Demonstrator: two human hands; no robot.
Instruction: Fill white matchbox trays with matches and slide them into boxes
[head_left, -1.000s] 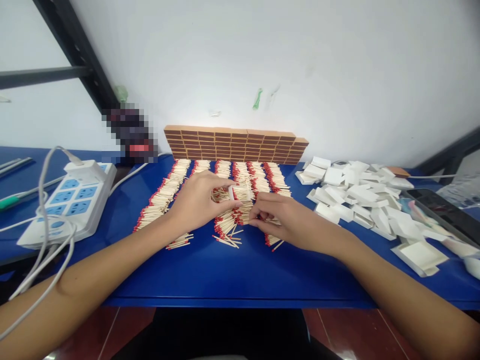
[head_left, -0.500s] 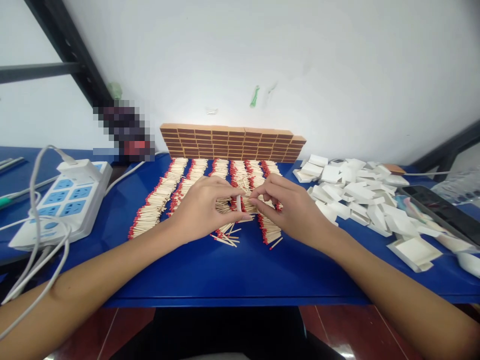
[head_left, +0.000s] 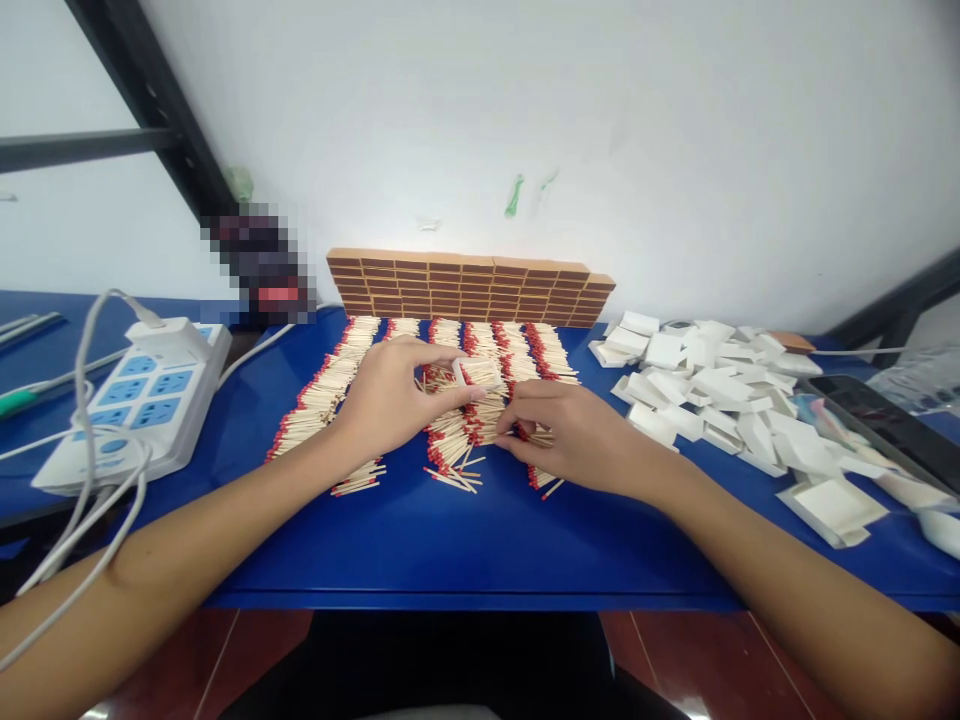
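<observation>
My left hand (head_left: 394, 390) is closed on a small white matchbox tray (head_left: 459, 372), gripping it between thumb and fingers above the matches. Red-headed matches (head_left: 481, 373) lie inside the tray. Lower and to the right, my right hand (head_left: 566, 432) has its thumb and fingertips pinched together at the near part of a row of matches (head_left: 486, 425); what they hold, if anything, is hidden. Several rows of matches (head_left: 330, 385) run from the back of the blue table (head_left: 465, 555) toward me. A few loose matches (head_left: 454, 478) are scattered at the near end.
Stacked brown matchboxes (head_left: 469, 290) form a low wall at the back. White empty trays (head_left: 720, 390) are heaped on the right, near a dark phone (head_left: 892, 425). At left lies a white power strip (head_left: 142, 400) with looping cables (head_left: 90, 400).
The tray has tilted so that matches show inside it. My right hand has moved down, away from the tray, to the matches on the table. The view has shifted slightly.
</observation>
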